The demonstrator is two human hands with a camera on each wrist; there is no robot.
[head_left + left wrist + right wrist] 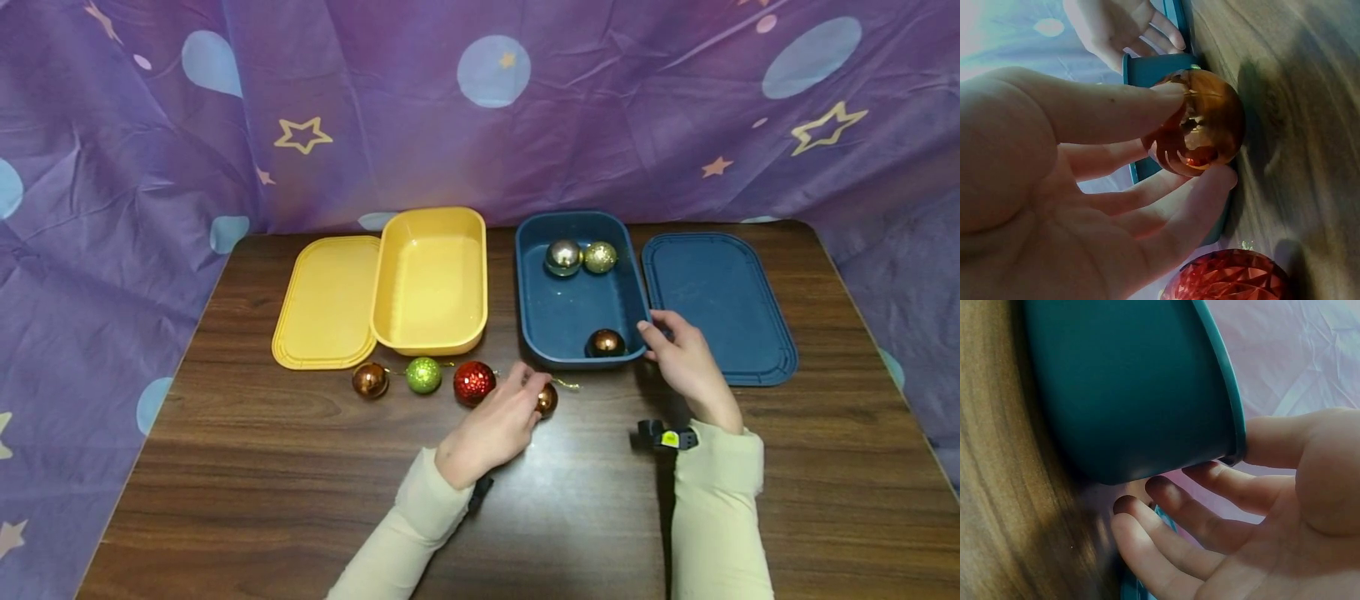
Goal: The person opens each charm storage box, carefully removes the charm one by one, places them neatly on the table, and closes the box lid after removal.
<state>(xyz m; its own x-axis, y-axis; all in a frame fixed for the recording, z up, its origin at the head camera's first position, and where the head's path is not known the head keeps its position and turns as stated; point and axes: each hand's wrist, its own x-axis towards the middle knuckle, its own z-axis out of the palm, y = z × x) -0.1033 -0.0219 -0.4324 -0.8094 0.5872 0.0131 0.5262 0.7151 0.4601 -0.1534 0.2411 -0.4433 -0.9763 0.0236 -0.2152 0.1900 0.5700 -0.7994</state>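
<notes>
My left hand (491,425) has its thumb and fingers around a shiny copper Christmas ball (1219,119) with a gold string, low over the table in front of the blue box (558,312). At the box's near right corner my right hand (686,362) grips the rim, thumb on the inner side and fingers against the outer wall. Inside the box lie a silver ball (563,257), a gold glitter ball (600,257) and a dark brown ball (606,342). Just left of my left hand sits a red faceted ball (472,382).
A green glitter ball (423,375) and another copper ball (371,381) lie further left on the wooden table (247,467). Behind them stands a yellow box (431,304), its yellow lid (326,304) beside it. A blue lid (720,308) lies right of the blue box.
</notes>
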